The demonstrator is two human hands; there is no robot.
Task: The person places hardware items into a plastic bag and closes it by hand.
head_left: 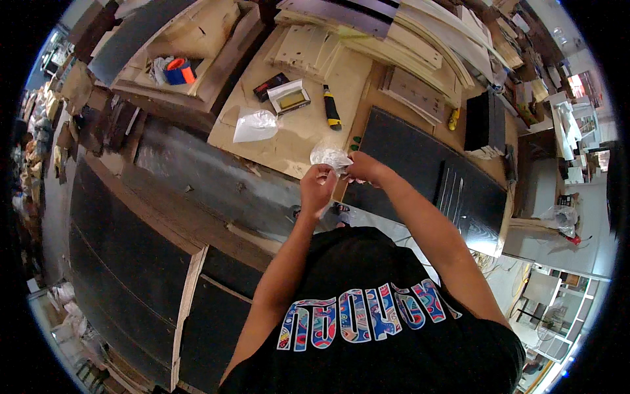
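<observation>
A small clear plastic bag (330, 156) is between my two hands at the near edge of the wooden worktable (289, 156). My left hand (317, 185) pinches it from the left, fingers closed. From the right, my right hand (365, 169) grips its other side, fingers also closed. What the bag holds, if anything, is too small to make out. Just beyond it lie a white plastic bag (256, 125), an open small box (289, 97) with a yellowish window, a dark box (271, 86) and a black-and-yellow utility knife (331, 108).
Black panels (420, 164) lie to the right, with a stack of dark boards (485, 125) beyond. Curved wooden pieces (430, 49) are piled at the back. A wooden box (197, 39) holding an orange-and-blue roll (178, 71) stands at far left. Large dark boards (118, 243) fill the near left.
</observation>
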